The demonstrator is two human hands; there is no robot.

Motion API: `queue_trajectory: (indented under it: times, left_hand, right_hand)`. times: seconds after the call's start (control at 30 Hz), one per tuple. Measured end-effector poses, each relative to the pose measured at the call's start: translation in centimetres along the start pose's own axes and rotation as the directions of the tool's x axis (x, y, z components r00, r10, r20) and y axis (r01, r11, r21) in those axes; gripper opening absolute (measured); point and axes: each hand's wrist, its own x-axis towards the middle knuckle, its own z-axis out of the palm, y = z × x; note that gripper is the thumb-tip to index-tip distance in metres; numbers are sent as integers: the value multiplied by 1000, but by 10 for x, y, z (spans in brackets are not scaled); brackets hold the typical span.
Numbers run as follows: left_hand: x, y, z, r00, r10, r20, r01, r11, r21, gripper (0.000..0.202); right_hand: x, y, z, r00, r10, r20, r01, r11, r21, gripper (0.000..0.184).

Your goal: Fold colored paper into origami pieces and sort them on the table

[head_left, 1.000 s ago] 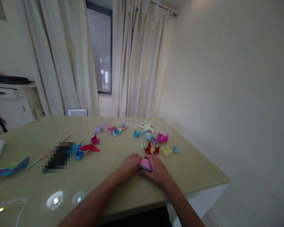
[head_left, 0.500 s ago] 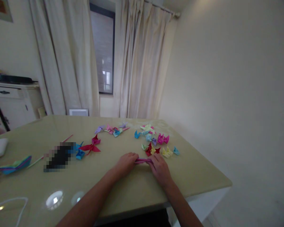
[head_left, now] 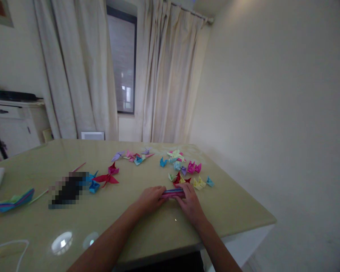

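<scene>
A pink paper piece [head_left: 172, 193], folded flat into a narrow strip, lies on the pale green table [head_left: 116, 211] between my two hands. My left hand [head_left: 151, 198] presses its left end with bent fingers. My right hand [head_left: 189, 204] lies over its right end, fingers curled down on it. Just beyond the strip sit small folded paper shapes [head_left: 184, 170] in red, yellow, pink and blue.
A red and pink paper flower [head_left: 109, 175] and blue folds [head_left: 94, 185] lie left of centre by a blurred dark object [head_left: 68, 190]. More folds [head_left: 136, 155] sit near the far edge. A blue-green paper boat [head_left: 13, 202] is at the left. The table's right edge [head_left: 243, 189] is close.
The pink paper stood up as a wider folded flap one second ago; it is now pressed into a thin flat strip. Both hands shifted slightly apart along it.
</scene>
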Motion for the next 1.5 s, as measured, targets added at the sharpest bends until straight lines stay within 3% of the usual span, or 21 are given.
queue_trajectory:
  times: [0.13,0.3,0.37,0.7,0.83,1.0,1.07,1.17,1.37,1.43,1.5]
  left_hand:
    - [3,4,-3,999,-45,-11,45,999,-26,28]
    - [3,22,-5,999,-44,22,45,998,-51,29]
    - [2,28,-4,998,-45,32,47,998,-46,30]
    - [3,27,-3,990,-143,-3,143,989,40,24]
    - [3,28,-5,992,-127,7,127,991,38,24]
    - [2,25,-4,989,-147,-28,148,988,37,20]
    - [1,23,-2,992,-118,-32,119,992,35,20]
    - [1,22,2,996,-74,-43,75,997,18,21]
    - [3,14,-2,999,-39,-38,39,999,22,41]
    - [2,2,-15,990,-85,-115,94,993,71,48]
    - [-4,-19,-31,950,-193,-245,228,966,124,51]
  right_hand:
    - [-1,3,-2,992,100,-80,-89,987,132,47]
    - [-3,-4,-1,996,34,78,-54,959,278,55]
    - [-3,-7,0,996,23,86,-48,953,300,61]
    - [-7,-13,-6,998,-17,-62,33,961,276,71]
    - [-8,-16,-6,989,-125,84,103,969,226,81]
    - [-6,-16,-6,999,-53,-1,51,963,266,84]
    - [-7,-15,-5,996,-69,54,52,960,275,86]
    - [-8,-12,-1,994,-49,102,17,958,288,79]
    - [-5,-8,1,986,136,92,-157,949,274,41]
    - [-4,-8,-2,982,166,86,-184,944,275,36]
    - [-2,-8,-6,979,191,69,-203,940,274,34]
